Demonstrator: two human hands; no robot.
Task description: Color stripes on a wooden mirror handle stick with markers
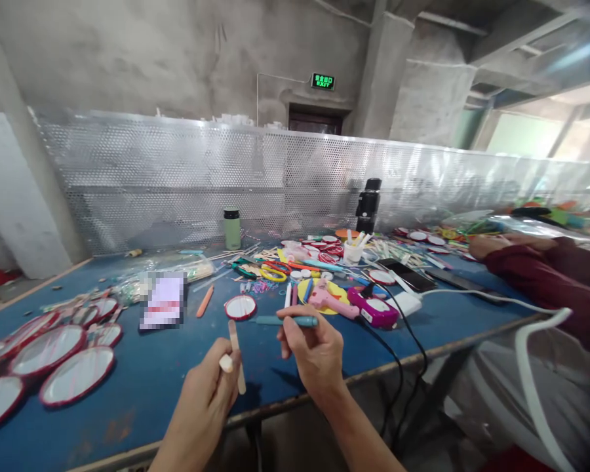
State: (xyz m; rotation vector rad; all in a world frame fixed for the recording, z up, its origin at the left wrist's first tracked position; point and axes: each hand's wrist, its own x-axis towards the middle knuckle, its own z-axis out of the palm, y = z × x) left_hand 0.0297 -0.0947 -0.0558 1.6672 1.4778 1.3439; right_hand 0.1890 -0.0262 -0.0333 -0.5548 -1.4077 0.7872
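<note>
Low over the blue table, my left hand [209, 383] is closed round a flat wooden craft stick [234, 335] whose ends stick out above and below the fingers. My right hand [322, 351] pinches a teal pen [269, 320], its tip pointing left. Just beyond both hands lies a small round disc with a red rim [240, 307], pale on top. An orange pen-like stick [205, 301] rests left of it. Right of the disc are a pink glue gun [335, 301] on a yellow disc and a purple device [379, 311].
Red-rimmed round pieces [78, 377] are piled at the left. A phone-like purple item [163, 301], scissors [274, 271], a white cup [353, 253], a green bottle [232, 229] and a black flask [368, 204] stand or lie farther back. At right is a co-worker's sleeve [535, 269]; cables cross the table edge.
</note>
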